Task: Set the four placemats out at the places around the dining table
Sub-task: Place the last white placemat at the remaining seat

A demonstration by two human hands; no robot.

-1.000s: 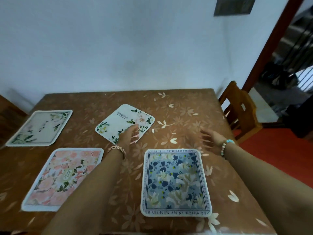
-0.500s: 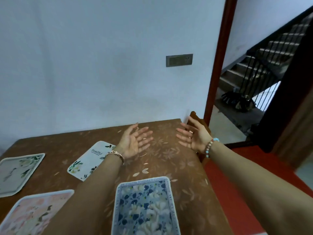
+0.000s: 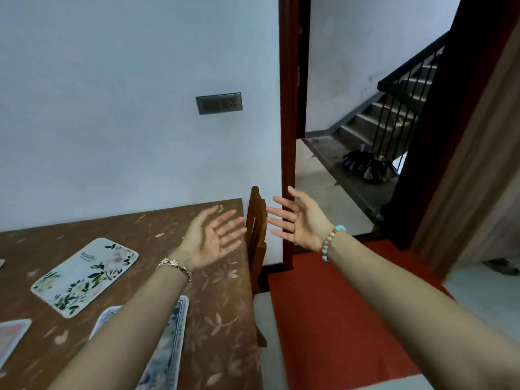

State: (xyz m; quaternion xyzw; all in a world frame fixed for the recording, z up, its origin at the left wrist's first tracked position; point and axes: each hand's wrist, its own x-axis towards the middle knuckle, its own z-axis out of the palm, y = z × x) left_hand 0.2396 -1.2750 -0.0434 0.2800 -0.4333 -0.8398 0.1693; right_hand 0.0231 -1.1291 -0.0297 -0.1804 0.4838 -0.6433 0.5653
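On brown table point(image 3: 219, 305), placemats point(image 3: 84, 274), doorway rt

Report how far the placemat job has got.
Done: the white green-leaf placemat, blue floral placemat and a pink placemat's corner lie flat on the brown flowered table. In hand: nothing; left hand and right hand are open, raised. The fourth mat is out of view.

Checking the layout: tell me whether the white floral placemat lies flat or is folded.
Flat. The white floral placemat lies spread on the dining table, all four rounded corners showing, no crease or lifted edge. Neither hand touches it.
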